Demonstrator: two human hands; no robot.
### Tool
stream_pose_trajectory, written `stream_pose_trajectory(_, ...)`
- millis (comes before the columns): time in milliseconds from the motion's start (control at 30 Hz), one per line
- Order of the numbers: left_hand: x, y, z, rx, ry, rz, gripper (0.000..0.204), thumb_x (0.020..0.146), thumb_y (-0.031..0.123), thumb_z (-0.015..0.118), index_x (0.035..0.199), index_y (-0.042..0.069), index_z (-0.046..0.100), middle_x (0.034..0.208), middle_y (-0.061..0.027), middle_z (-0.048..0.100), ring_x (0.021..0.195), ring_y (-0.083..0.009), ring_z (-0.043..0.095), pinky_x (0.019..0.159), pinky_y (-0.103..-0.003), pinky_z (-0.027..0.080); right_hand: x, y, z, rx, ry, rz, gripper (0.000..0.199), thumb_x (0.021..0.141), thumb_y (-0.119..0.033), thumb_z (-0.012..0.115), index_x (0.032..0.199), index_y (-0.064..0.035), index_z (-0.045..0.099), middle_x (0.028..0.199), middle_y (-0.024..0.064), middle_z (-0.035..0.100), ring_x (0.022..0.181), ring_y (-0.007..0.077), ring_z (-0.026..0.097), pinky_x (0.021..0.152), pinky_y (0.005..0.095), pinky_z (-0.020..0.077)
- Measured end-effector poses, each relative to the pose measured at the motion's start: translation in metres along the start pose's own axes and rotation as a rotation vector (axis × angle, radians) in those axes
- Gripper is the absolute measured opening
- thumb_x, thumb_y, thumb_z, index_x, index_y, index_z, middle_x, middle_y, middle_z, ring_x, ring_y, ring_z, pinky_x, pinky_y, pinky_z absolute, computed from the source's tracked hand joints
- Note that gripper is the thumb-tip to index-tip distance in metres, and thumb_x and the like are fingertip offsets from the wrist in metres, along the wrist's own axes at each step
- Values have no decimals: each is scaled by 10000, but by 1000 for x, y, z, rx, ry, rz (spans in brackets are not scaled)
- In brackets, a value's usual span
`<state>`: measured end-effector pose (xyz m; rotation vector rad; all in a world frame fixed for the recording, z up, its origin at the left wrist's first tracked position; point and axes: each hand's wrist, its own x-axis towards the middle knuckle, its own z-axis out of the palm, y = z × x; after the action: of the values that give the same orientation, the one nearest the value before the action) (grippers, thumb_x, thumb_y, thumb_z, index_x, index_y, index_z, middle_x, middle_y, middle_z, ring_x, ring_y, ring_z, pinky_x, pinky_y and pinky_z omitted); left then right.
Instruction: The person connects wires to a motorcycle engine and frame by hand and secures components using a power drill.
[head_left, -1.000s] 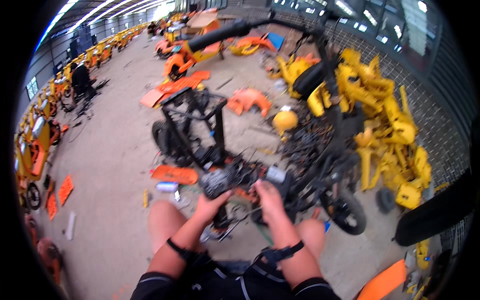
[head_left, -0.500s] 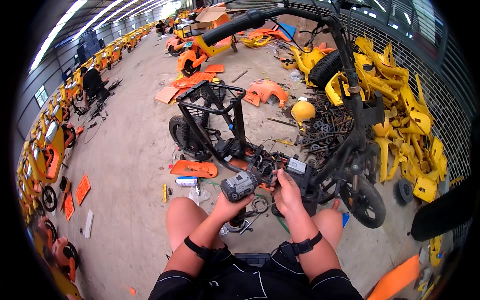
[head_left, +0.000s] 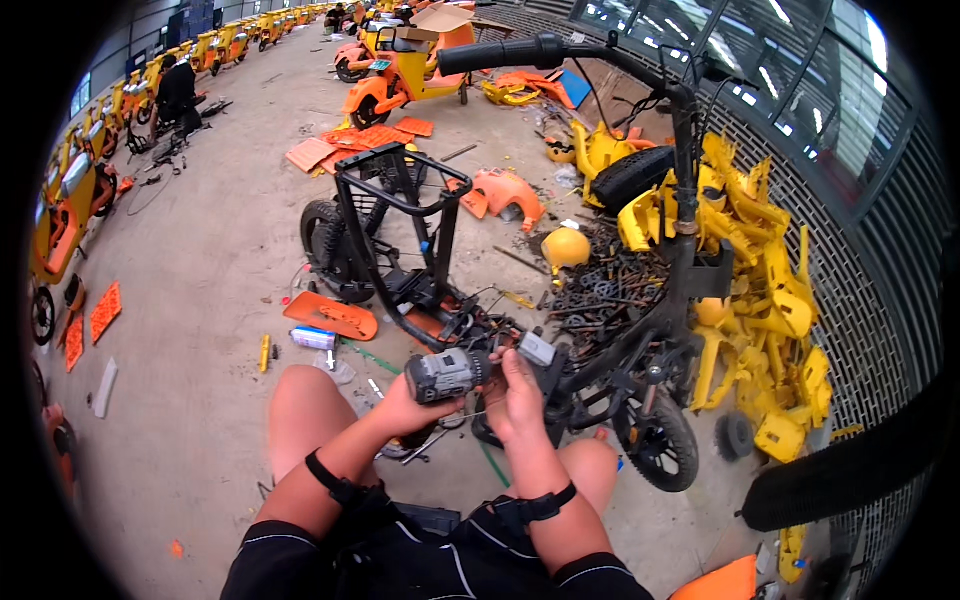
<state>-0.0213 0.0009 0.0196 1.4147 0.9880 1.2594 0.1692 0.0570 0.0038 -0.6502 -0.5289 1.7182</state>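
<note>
My left hand (head_left: 408,410) is wrapped round the handle of a grey and black cordless drill (head_left: 445,374), its chuck turned to the right. At the chuck end my right hand (head_left: 518,395) is closed, fingers pinched together. What lies between those fingers is hidden or too small to make out. Just beyond both hands stands a stripped black scooter frame (head_left: 628,345), with handlebar and wheels still on. A silver box-shaped part (head_left: 538,348) sits on its low middle section, close to my right fingertips.
Left of the frame lie an orange panel (head_left: 333,316), a spray can (head_left: 313,338) and a yellow stick-like tool (head_left: 265,354). Beyond it are a heap of dark metal parts (head_left: 610,300), a yellow helmet (head_left: 566,248) and piled yellow panels (head_left: 785,285). A person (head_left: 177,92) sits far left.
The view has turned to the right, so the scene sits further left. My right fingers now overlap the drill's chuck more closely. My left hand keeps its hold on the drill.
</note>
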Motion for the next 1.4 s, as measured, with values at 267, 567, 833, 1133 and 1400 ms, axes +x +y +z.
stream_pose_trajectory(267, -5, -2, 3, 193, -57, 58, 464, 791, 108, 859, 1216, 35, 685, 1096, -52, 736, 994, -150, 687, 918, -324, 544, -2, 8, -1, 75, -66, -1, 173, 1052, -199, 584, 1125, -58, 653, 1043, 66, 693, 986, 182, 653, 899, 331, 510)
stream_pose_trajectory(567, -10, -3, 10, 103, 39, -35, 418, 807, 131, 852, 1171, 17, 682, 1055, -53, 743, 949, -130, 693, 871, -315, 561, -15, 2, 14, 59, -9, -40, 171, 1060, -209, 571, 1136, -75, 645, 1043, 60, 692, 974, 182, 659, 890, 332, 524)
stream_pose_trajectory(833, -11, -14, 5, 336, 16, 113, 411, 812, 137, 840, 1180, 39, 685, 1050, -65, 735, 986, -167, 698, 900, -341, 552, -15, 3, 18, 30, -39, -143, 166, 1037, -151, 604, 1149, -38, 654, 1023, 96, 708, 988, 212, 671, 916, 344, 523)
stream_pose_trajectory(1133, -10, -4, 14, 73, 82, 43, 349, 806, 157, 856, 1098, 38, 709, 981, -55, 737, 888, -140, 690, 829, -324, 566, -21, 3, 19, 44, -15, -125, 156, 1028, -161, 621, 1149, -71, 662, 1043, 77, 730, 1048, 211, 685, 932, 336, 514)
stream_pose_trajectory(1400, -12, -8, 12, 149, 49, 39, 416, 806, 110, 840, 1177, 28, 669, 1060, -55, 736, 940, -133, 694, 844, -319, 563, -23, 4, 15, 65, -22, -44, 177, 1038, -181, 609, 1174, -84, 667, 1083, 58, 727, 998, 154, 659, 854, 276, 481)
